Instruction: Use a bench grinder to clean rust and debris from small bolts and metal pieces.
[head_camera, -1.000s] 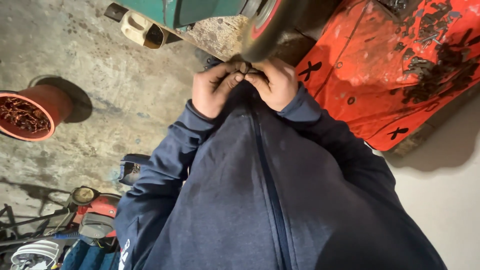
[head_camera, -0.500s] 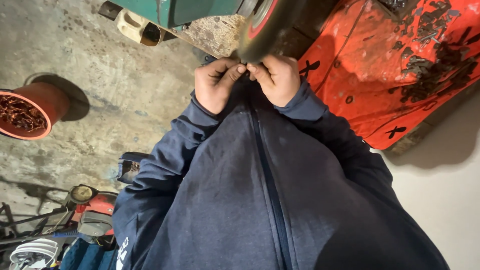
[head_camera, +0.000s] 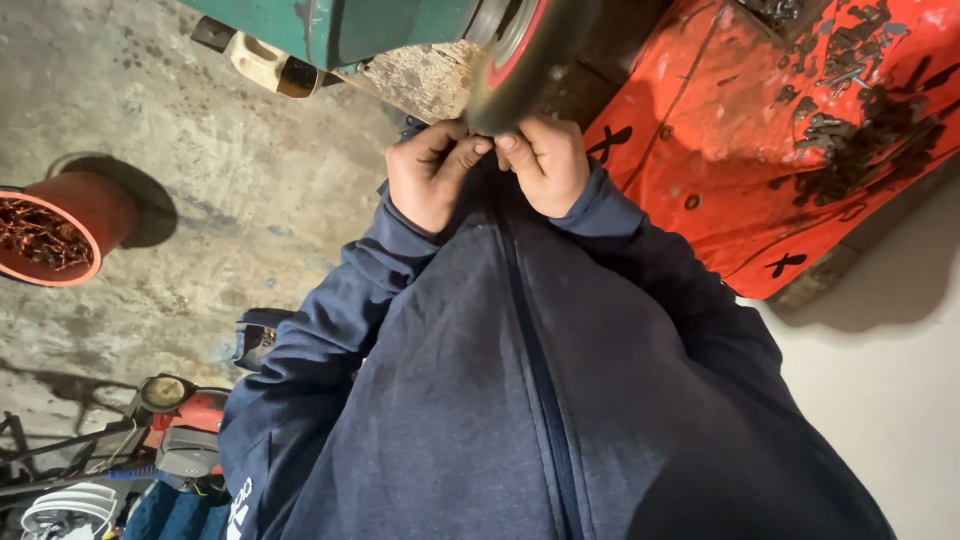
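Stained concrete floor (head_camera: 200, 150) fills the left, red metal tray (head_camera: 800, 130) of dark scraps upper right, red bucket (head_camera: 60, 235) of rusty scraps at left edge; top centre, left hand (head_camera: 430, 180) and right hand (head_camera: 548, 165) pinch fingertips together under a dark wheel (head_camera: 520, 60), the pinched item hidden.

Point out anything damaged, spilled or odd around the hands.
The red panel right of the right hand is badly chipped, dark patches showing through. Both hands, left hand too, pinch at a dark wheel's rim. Nothing spilled.
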